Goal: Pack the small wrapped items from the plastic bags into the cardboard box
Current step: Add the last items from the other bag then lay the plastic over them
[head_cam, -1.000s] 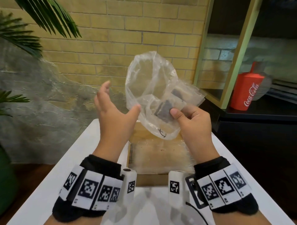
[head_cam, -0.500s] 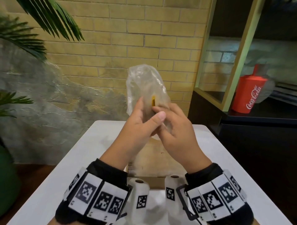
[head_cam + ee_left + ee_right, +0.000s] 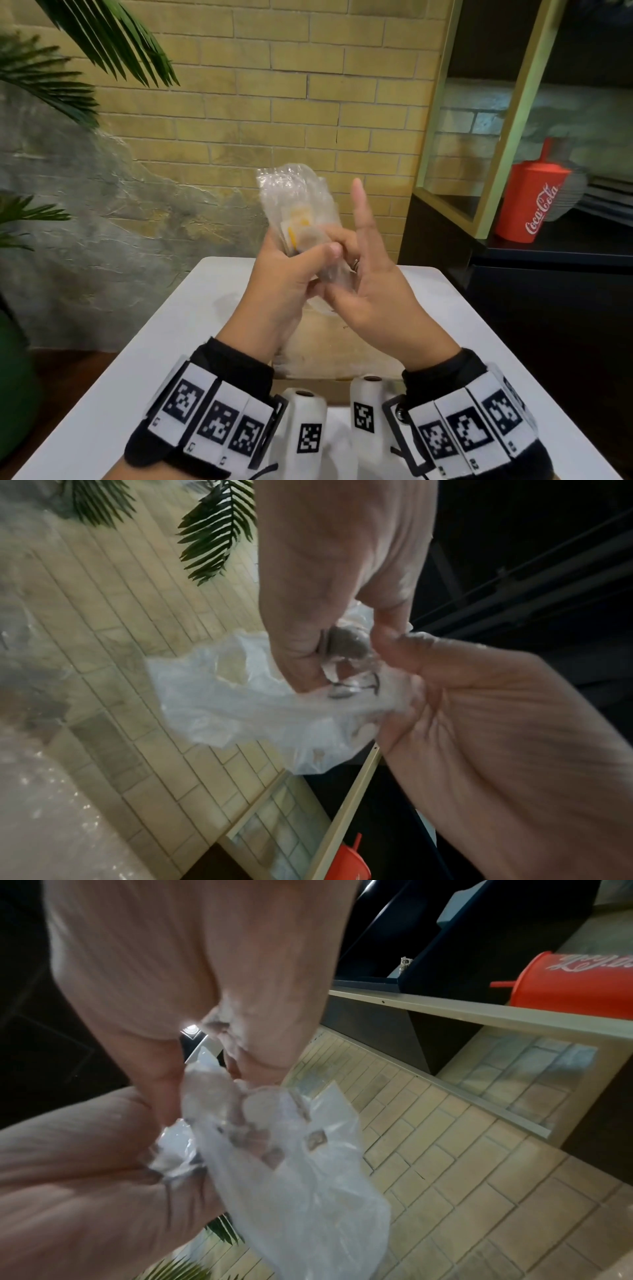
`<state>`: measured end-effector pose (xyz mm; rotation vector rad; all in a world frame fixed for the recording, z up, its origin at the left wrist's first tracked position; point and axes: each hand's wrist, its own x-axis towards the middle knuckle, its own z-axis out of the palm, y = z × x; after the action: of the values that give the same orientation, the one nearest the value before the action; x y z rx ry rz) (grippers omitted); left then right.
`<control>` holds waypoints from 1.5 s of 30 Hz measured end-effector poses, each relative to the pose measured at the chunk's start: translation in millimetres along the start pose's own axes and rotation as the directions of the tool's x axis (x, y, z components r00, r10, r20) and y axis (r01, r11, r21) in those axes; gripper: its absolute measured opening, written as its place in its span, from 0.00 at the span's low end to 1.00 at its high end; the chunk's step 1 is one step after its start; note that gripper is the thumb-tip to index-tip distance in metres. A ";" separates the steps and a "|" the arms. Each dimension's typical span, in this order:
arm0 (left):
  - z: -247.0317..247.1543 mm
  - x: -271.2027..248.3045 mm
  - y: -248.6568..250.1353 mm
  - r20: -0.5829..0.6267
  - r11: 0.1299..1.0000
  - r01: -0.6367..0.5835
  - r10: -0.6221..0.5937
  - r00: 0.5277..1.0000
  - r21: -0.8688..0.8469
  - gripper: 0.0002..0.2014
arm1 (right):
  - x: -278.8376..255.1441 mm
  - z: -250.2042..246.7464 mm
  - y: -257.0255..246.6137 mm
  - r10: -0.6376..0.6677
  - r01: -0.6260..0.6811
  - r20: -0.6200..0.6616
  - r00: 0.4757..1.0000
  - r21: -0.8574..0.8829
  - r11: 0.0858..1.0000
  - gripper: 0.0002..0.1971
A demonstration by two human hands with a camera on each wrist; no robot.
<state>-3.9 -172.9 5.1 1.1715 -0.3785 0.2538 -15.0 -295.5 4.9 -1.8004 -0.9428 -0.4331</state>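
Note:
A clear plastic bag (image 3: 297, 192) is bunched up between both hands above the cardboard box (image 3: 329, 356). Small wrapped items show through the film, one with yellow print (image 3: 297, 221) and a dark one (image 3: 346, 642). My left hand (image 3: 291, 274) grips the bag's middle, with the thumb across the front. My right hand (image 3: 373, 291) holds the lower part with curled fingers and thumb, while its index finger points straight up. The bag (image 3: 240, 696) fans out beyond the fingers, as the right wrist view also shows (image 3: 308, 1164). My hands hide most of the box.
The box stands on a white table (image 3: 137, 359) in front of a brick wall. A red Coca-Cola cup (image 3: 531, 202) sits on a dark cabinet to the right. Palm leaves (image 3: 68, 68) hang at the left. Wrist cameras fill the near edge.
A second ago the right hand held the bag spread open and the left hand was free. Now the left hand grips it, the bag is bunched narrow, and the right index finger has lifted.

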 end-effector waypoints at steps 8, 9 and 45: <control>-8.3 5.9 8.6 -0.193 0.989 0.058 -0.084 0.978 -0.135 0.09 | 1.6 -26.2 4.0 0.063 -0.095 -0.164 0.985 -0.201 0.975 0.35; -9.5 6.4 9.4 -0.203 0.987 0.061 -0.091 0.975 -0.150 0.09 | 2.1 -30.4 5.4 0.061 -0.118 -0.217 0.974 -0.261 0.958 0.33; -7.9 4.5 -1.1 -0.202 0.982 0.184 -0.188 0.961 -0.038 0.04 | -55.6 -127.6 88.5 0.888 -0.862 -0.271 0.371 -0.456 0.221 0.34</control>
<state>1.8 -166.0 3.4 1.1418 -0.0887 0.2040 34.2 -448.2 -32.9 -2.5334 0.4033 0.1450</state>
